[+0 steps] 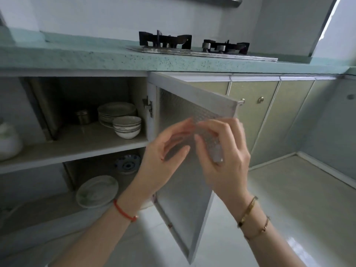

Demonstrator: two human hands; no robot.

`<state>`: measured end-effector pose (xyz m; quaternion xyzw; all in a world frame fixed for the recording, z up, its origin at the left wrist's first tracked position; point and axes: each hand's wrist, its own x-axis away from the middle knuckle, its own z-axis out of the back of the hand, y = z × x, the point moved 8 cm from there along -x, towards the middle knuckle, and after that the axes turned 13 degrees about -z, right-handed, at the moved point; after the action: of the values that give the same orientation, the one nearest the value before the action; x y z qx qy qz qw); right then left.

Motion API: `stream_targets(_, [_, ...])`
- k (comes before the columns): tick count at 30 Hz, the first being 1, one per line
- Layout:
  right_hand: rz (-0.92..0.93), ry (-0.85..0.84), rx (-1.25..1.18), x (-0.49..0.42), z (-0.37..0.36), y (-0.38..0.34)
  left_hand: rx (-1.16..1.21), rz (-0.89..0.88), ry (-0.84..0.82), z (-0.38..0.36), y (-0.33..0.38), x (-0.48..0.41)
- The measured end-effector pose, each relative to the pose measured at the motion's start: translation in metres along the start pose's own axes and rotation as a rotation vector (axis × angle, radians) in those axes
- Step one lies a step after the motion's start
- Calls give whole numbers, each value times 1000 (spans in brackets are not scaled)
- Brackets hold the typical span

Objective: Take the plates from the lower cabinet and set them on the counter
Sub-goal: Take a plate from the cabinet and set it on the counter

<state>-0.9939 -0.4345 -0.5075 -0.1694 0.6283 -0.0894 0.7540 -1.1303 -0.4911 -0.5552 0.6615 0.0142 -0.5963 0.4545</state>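
Note:
A stack of white plates (pixel 116 110) sits at the back right of the cabinet's upper shelf, with stacked bowls (pixel 127 126) in front of it. On the bottom shelf lie a single white plate (pixel 97 191) and a blue-patterned dish (pixel 127 163). The cabinet door (pixel 183 199) is swung open towards me. My left hand (pixel 163 151) and my right hand (pixel 225 151) hover in front of the door, fingers spread and holding nothing. The right hand is over the door's outer edge. The green speckled counter (pixel 77 56) runs above the cabinet.
A two-burner gas stove (pixel 192 47) sits on the counter to the right. A metal canister (pixel 83 116) stands left of the plate stack. A white rounded vessel (pixel 7 141) is at the shelf's far left. Closed cabinet doors (pixel 252 116) continue to the right.

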Motion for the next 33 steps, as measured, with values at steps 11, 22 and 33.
stream_targets(11, [-624,-671,-345,129,-208,33,-309,334,391,213,-76,141])
stream_targets(22, [-827,-844,-219,211,-386,74,-497,615,517,355,-166,234])
stream_targets(33, [-975,-1082,52,268,-497,135,-558,908,451,416,-258,253])
